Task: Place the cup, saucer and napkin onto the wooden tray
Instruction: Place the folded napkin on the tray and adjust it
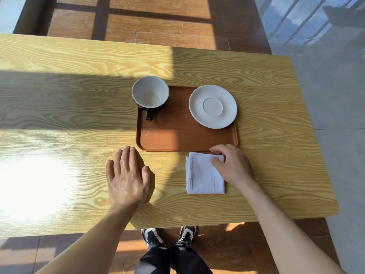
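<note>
A brown wooden tray (177,137) lies on the light wood table. In its far left corner stands a cup (150,92), white inside and black outside, its handle pointing toward me. A white saucer (213,106) rests on the tray's far right corner. A folded white napkin (203,175) lies on the table just in front of the tray's near right edge. My right hand (231,165) pinches the napkin's far right corner between thumb and fingers. My left hand (126,177) lies flat on the table, fingers together, left of the napkin and near the tray's near left corner.
The table (59,107) has a bright sun patch at the near left. Its near edge runs just above my shoes and legs. Wooden floor lies beyond the far edge, and pale tiles run along the right.
</note>
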